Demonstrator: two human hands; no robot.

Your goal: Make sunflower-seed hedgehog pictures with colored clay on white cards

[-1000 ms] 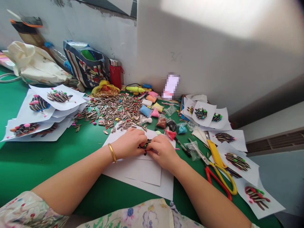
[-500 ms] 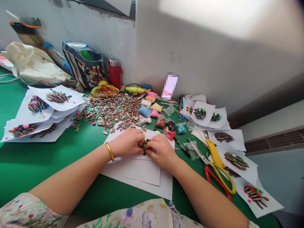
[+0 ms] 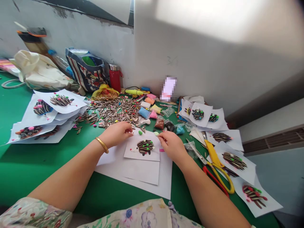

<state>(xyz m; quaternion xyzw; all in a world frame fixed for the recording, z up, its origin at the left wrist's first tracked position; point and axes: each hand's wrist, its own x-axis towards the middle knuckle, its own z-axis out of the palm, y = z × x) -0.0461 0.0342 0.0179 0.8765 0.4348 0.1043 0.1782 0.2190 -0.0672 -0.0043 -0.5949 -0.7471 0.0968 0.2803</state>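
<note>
Seed figure (image 3: 145, 146) between the hands (image 3: 173, 146)

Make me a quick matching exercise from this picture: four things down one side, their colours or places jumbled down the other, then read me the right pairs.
Column one
1. Seed figure between the left hand and the right hand
2. Scissors
3. Flask
4. Bracelet

Column two
A. Red, upright beside a striped bag
B. Gold-coloured
C. Dark and striped, dotted with green balls
D. Red and yellow handles

Right pairs: 1-C, 2-D, 3-A, 4-B
</note>
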